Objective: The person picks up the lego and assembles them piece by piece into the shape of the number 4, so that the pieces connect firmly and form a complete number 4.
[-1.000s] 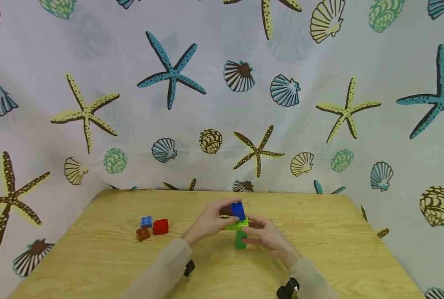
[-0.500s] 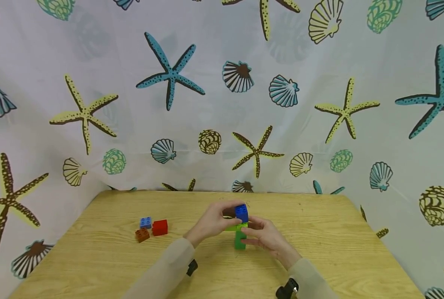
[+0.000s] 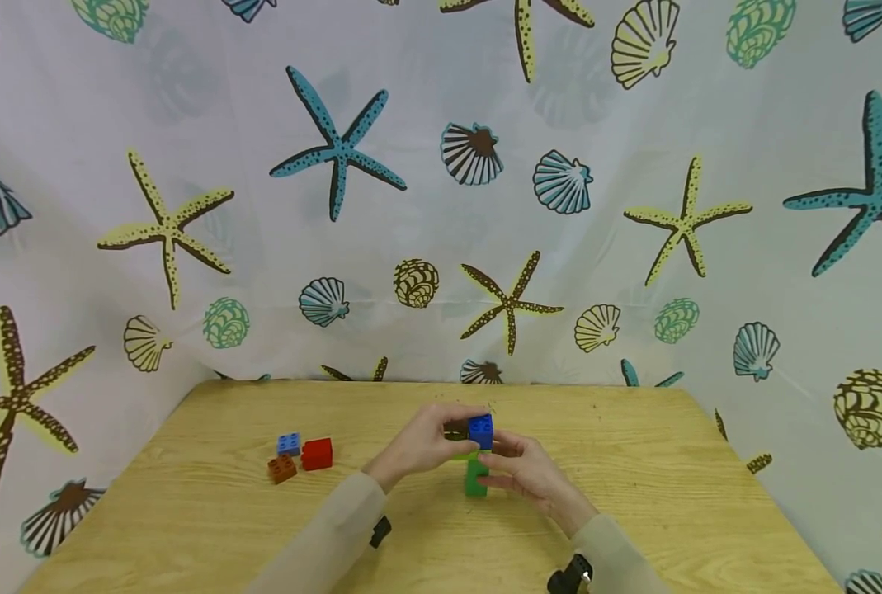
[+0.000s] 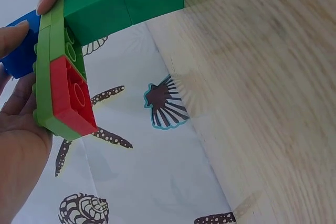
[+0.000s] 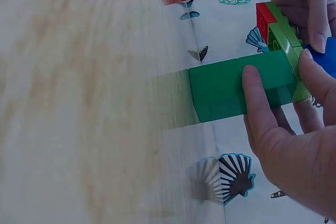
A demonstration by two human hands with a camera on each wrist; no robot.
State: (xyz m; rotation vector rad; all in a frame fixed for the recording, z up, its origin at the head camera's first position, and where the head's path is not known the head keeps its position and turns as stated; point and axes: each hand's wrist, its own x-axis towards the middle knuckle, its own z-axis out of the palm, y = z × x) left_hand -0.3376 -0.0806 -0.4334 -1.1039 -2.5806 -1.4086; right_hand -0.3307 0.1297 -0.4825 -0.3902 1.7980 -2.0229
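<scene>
A toy brick tower stands upright on the table. Its base is two dark green bricks (image 5: 239, 85), topped by long light green bricks (image 4: 44, 77) that jut out to the left. Under the jutting end hangs a red brick (image 4: 67, 97). My left hand (image 3: 429, 441) pinches a dark blue brick (image 3: 481, 432) between thumb and fingers, right on the light green top at the tower's right end. My right hand (image 3: 533, 477) holds the tower from the right, thumb and fingers around the light green layer and the upper dark green brick.
On the left of the wooden table (image 3: 604, 495) lie three loose bricks close together: a light blue brick (image 3: 288, 444), a brown brick (image 3: 281, 469) and a red brick (image 3: 318, 454). Behind the table hangs a white curtain (image 3: 411, 223) printed with starfish and shells.
My left hand has moved the dark blue brick slightly right and down onto the light green top. The right hand keeps its hold on the tower.
</scene>
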